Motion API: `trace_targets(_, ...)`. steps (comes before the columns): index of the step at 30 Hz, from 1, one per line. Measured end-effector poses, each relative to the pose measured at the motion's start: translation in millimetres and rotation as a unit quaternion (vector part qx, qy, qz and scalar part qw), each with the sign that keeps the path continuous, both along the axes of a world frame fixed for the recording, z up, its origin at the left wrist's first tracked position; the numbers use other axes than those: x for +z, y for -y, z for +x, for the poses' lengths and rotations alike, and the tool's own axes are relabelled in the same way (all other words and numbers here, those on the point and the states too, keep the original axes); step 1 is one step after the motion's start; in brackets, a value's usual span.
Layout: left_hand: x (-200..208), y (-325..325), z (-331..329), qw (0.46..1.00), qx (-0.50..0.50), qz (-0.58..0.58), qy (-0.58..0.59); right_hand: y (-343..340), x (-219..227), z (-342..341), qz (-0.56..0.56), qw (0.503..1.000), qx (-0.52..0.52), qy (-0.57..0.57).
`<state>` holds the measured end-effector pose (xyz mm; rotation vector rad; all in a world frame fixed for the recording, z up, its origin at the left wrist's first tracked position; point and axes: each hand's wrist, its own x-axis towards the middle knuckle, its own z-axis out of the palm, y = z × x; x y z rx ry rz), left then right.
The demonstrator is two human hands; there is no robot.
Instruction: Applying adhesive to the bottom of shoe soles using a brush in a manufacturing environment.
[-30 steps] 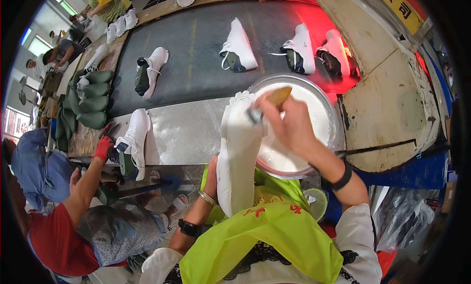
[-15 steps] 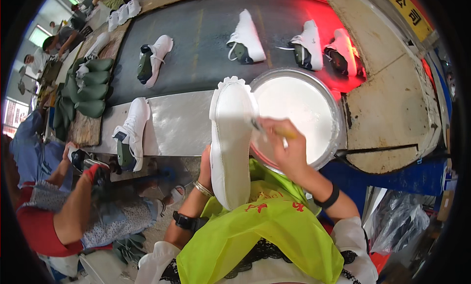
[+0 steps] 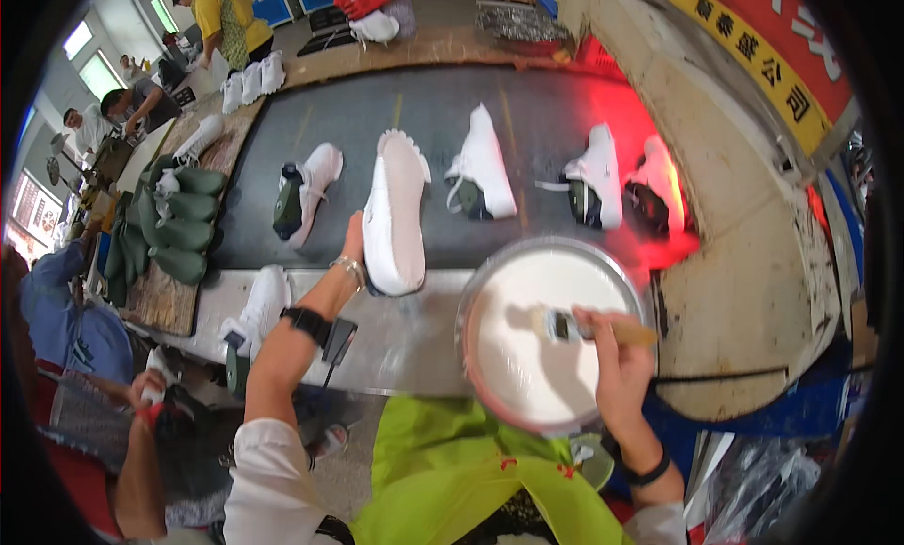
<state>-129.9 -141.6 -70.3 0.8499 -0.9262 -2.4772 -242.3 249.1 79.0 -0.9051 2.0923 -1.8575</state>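
Note:
My left hand [image 3: 352, 242] grips a white shoe [image 3: 400, 201] over the dark belt, its pale bottom facing me and its scalloped toe edge pointing away. That hand is partly hidden behind the shoe. My right hand [image 3: 621, 361] is closed on the wooden handle of a flat brush [image 3: 561, 325]. The brush's bristles point left over a round metal basin [image 3: 464, 333] of white liquid [image 3: 527, 376]; I cannot tell whether they touch it.
Several white shoes with green insides, among them a middle shoe [image 3: 487, 168], stand on the dark belt [image 3: 377, 112]. Red light glows at the belt's right end. Green shoe lasts [image 3: 193, 230] lie on a wooden board at left. Co-workers are at the left and far side.
My left hand has carried the shoe forward, from near my apron to over the belt. The brush has come away from the shoe's bottom and is over the basin.

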Motion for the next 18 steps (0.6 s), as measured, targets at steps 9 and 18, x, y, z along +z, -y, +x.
trace_targets(9,-51.9,85.1,-144.2,0.793,0.063,-0.328,0.509,10.3,-4.2,-30.6,0.055,0.996,-0.059,0.031)
trace_targets(18,18.4,184.0,18.5,0.414,0.027,-0.595,0.688,14.7,-17.7,-47.4,0.05,0.996,-0.055,0.042)
